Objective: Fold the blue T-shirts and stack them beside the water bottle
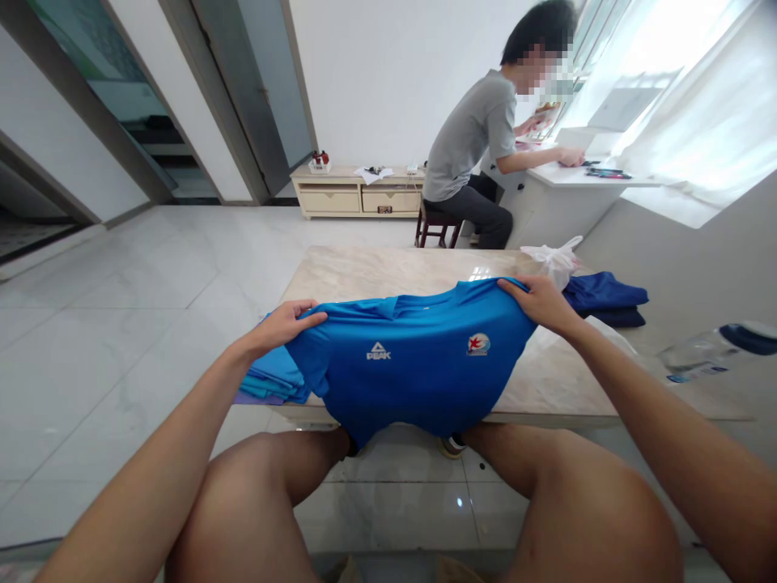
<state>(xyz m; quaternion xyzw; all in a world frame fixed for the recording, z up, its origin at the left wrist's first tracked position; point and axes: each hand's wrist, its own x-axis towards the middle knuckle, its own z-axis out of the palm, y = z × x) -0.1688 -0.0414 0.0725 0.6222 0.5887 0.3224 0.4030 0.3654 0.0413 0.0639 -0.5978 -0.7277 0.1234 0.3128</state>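
Note:
My left hand (282,328) and my right hand (540,304) grip the two shoulder ends of a bright blue sports T-shirt (413,372), holding it up by the collar side. Its front faces me, with a white PEAK logo and a red-and-white round badge, and its lower part hangs over the near edge of a beige marble table (388,275). Just beyond my left hand lies a folded stack of blue shirts (276,376). Past my right hand sit folded navy clothes (607,300) and a white plastic bag (555,261).
A clear plastic water bottle (710,352) with a dark blue cap lies at the right. My bare knees lie below the table edge. Behind, a seated person in a grey T-shirt (473,138) works at a white desk (576,182) by a curtained window. A low cream cabinet (358,194) stands by the wall.

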